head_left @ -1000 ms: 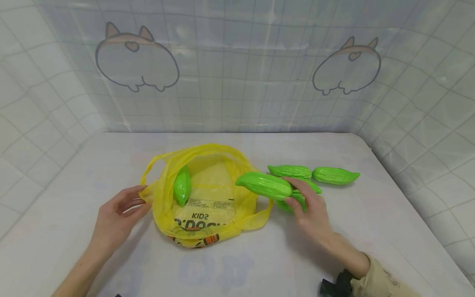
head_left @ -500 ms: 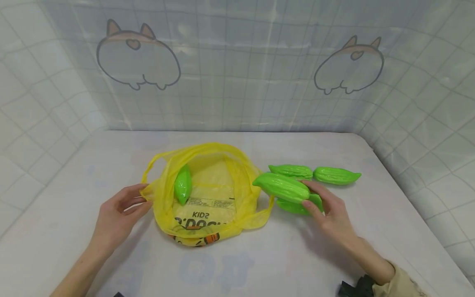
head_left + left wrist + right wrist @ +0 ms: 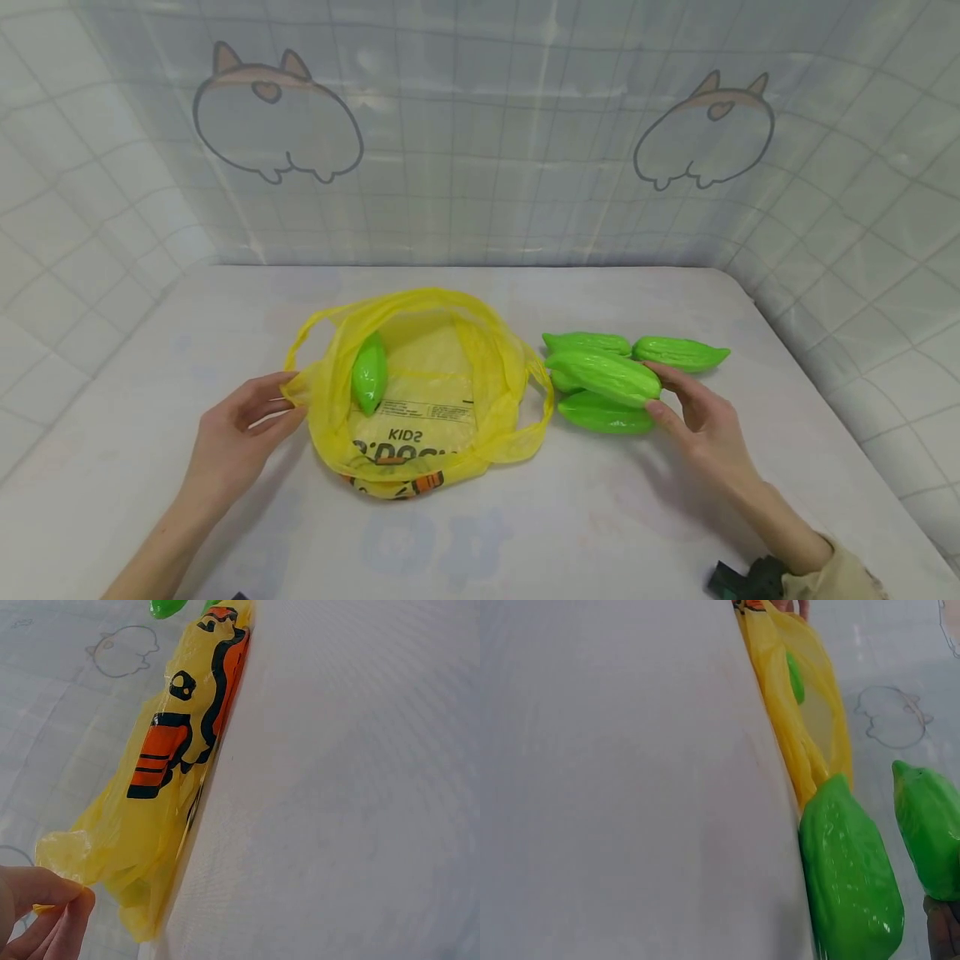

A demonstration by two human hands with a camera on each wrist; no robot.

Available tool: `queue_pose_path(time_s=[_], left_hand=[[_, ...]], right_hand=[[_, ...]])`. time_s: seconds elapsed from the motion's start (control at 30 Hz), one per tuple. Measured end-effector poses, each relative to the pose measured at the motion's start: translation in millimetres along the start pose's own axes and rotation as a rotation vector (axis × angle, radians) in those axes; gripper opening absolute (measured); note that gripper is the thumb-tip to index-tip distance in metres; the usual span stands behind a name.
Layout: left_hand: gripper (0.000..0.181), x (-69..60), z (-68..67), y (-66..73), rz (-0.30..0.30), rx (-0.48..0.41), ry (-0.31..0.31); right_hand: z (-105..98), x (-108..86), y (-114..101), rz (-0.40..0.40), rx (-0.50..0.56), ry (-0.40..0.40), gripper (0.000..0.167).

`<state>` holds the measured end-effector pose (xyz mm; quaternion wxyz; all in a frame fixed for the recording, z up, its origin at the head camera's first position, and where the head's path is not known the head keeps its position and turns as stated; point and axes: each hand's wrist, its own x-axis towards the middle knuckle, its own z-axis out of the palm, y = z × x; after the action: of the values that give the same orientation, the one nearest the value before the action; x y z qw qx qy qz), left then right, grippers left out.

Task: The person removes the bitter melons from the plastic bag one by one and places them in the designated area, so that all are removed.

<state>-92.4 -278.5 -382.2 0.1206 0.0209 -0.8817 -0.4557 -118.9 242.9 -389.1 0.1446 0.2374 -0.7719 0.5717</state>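
My left hand (image 3: 236, 437) pinches the left edge of a yellow plastic bag (image 3: 327, 425), whose mouth faces me; the left wrist view also shows fingertips (image 3: 75, 900) on the film. Inside the bag lies one bright green, glossy bitter melon (image 3: 369, 375). To the right of the bag, my right hand (image 3: 708, 433) holds another bitter melon (image 3: 603, 377) by its blunt end, thumb and fingers at either side. It is above a bitter melon (image 3: 606, 415) on the table, apart from it in the right wrist view, and partly covers another (image 3: 561, 382).
Behind the held one, two more bitter melons (image 3: 678, 354) lie end to end on the white table (image 3: 450, 550). The bag's right handle loop (image 3: 536, 437) reaches close to the pile. A tiled-pattern curtain (image 3: 487, 150) closes off the back and sides.
My right hand has moved right with the bitter melon, away from the bag and over the others. The left hand and the bag stay nearly still.
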Motion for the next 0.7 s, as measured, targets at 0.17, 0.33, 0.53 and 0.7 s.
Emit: queue_pose_path(time_s=[0.17,0.33,0.53,0.7], left_hand=[[0.050,0.5,0.5,-1.4,-0.002,-0.007,0.003],[0.050,0.4,0.5,-1.2,0.007,-0.013,0.007],[0.051,0.4,0.5,0.0,0.004,-0.018,0.008],[0.050,0.5,0.6,-1.7,0.007,-0.029,0.008]], right_hand=[[-11.4,-3.2,5.3,0.000,0.028,0.023,0.049],[-24.1,-5.6,9.9,-0.015,0.060,0.055,0.045],[-41.8,-10.7,12.3,0.032,-0.027,0.104,0.043],[-58.3,-14.5,13.5,0.080,-0.114,0.139,0.042]])
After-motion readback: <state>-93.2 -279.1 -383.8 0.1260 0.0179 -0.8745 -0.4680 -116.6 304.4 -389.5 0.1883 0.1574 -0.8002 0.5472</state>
